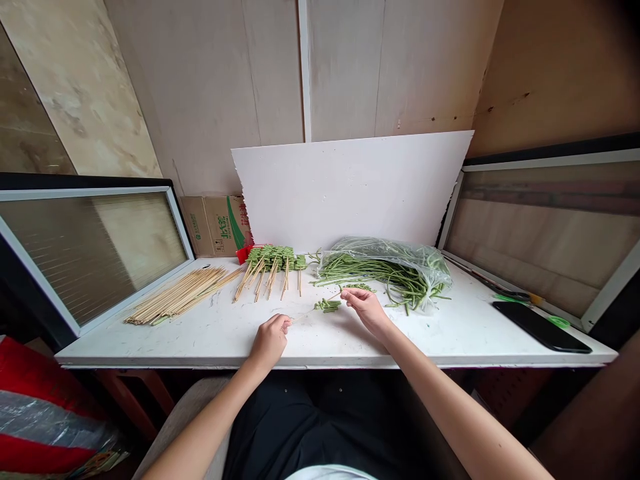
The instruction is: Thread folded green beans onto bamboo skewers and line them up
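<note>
My left hand (271,339) is closed near the table's front edge, pinching a thin pale bamboo skewer that points up and right. My right hand (366,308) is closed too, its fingertips pinched at the skewer's far end, where a bit of green bean seems to show; the fingers hide most of it. Just left of that hand lies a small group of cut bean pieces (327,305). More cut pieces (361,287) lie behind the fingers. Farther back on the left, finished bean skewers (273,257) are stacked with their sticks toward me.
Bare bamboo skewers (183,295) lie in a pile at left on the white table (210,343). A clear plastic bag (385,250) of long green beans (360,269) is at the back right. A black phone (540,327) rests at right. Behind stand a cardboard box (217,227) and white board (350,193).
</note>
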Available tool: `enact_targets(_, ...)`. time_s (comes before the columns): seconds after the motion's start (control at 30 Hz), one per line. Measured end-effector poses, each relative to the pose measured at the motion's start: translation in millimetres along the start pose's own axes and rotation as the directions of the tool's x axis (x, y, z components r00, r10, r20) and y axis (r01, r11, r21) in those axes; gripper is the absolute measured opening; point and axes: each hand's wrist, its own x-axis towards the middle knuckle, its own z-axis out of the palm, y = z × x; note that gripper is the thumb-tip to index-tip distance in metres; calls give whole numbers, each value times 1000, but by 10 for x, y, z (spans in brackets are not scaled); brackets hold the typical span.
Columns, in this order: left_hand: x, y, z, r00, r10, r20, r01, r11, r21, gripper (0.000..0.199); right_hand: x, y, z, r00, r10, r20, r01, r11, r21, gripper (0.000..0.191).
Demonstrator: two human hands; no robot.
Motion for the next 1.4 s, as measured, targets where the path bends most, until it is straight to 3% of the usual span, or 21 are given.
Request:
enact_targets(0.23, 11, -18, 11, 998, -31, 48, 31, 1000, -3, 35, -11, -50, 38, 1000, -29, 10, 30, 999, -39, 35)
enact_targets(0.37, 35, -2, 38, 1000, -18, 17, 19, 999, -31, 31, 6, -24, 10, 997, 0, -76, -3, 999, -40, 41)
enact_targets(0.57, 45, 53, 43, 999, 6, -34, -10, 995, -102, 9, 19, -1, -13, 985, 44, -168, -48, 999, -20, 45)
enact_targets(0.87, 40, 73, -8, 995, 87, -59, -89, 995, -40, 17, 0, -13, 80, 989, 39, -142, -36, 999, 23, 44)
enact_targets(1.13, -14, -11, 34, 993, 112, -41, -111, 993, 24, 42, -13, 25, 164, 992, 26, -121, -16, 997, 76, 42)
enact_targets(1.4, -21, -6, 41, 996, 91, -14, -89, 992, 93, 45, -158, -71, 367, 997, -64, 37, 65, 998, -28, 32)
